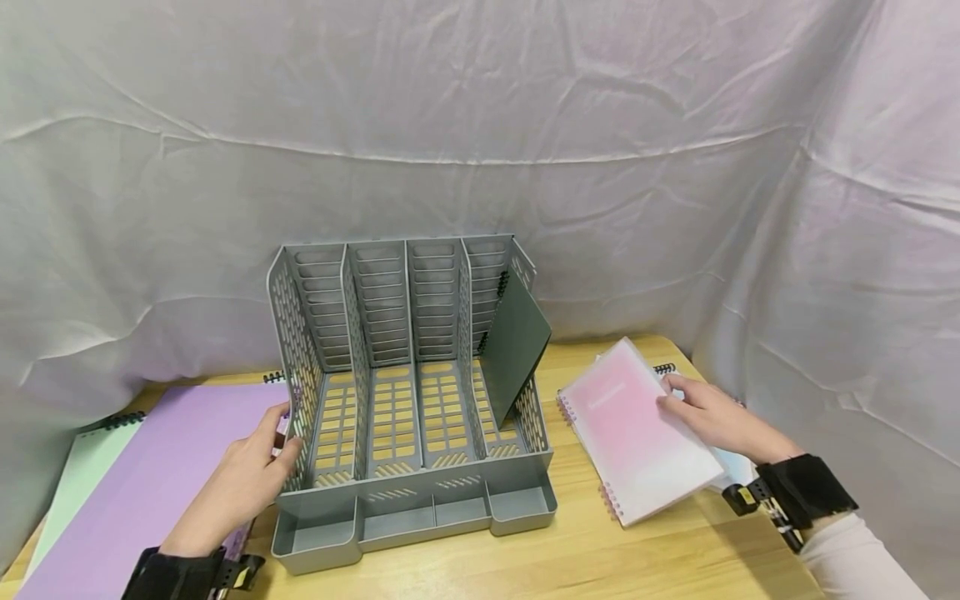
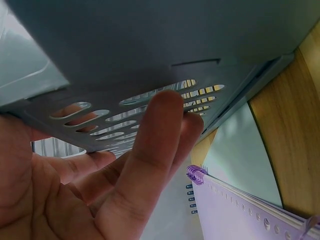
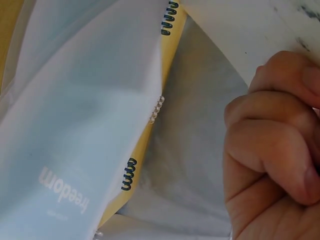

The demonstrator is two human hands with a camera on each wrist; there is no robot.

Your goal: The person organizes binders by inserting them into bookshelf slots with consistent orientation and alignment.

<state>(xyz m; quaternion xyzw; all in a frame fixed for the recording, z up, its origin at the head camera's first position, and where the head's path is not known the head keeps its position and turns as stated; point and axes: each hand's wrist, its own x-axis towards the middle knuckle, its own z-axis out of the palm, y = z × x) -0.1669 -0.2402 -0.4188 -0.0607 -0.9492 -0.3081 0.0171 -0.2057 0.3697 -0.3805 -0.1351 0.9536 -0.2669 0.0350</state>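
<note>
A grey desk file organizer [image 1: 416,492] with several upright compartments stands on the table. My left hand [image 1: 243,471] holds its left side wall, and the left wrist view shows the fingers [image 2: 160,140] against the slotted outside. A dark green spiral notebook [image 1: 517,333] leans in the rightmost compartment. To the right, my right hand [image 1: 708,417] pinches the upper right edge of a pink and white spiral notebook [image 1: 637,433], which is tilted. Under it lies a light blue notebook [image 3: 75,150] marked "freedom". In the right wrist view the fingers of my right hand [image 3: 275,140] are curled.
Left of the organizer lie a large purple notebook [image 1: 157,467] and a light green one [image 1: 93,462], both spiral-bound. The wooden table [image 1: 600,558] shows in front. A grey-white cloth [image 1: 480,125] hangs behind and along the right side.
</note>
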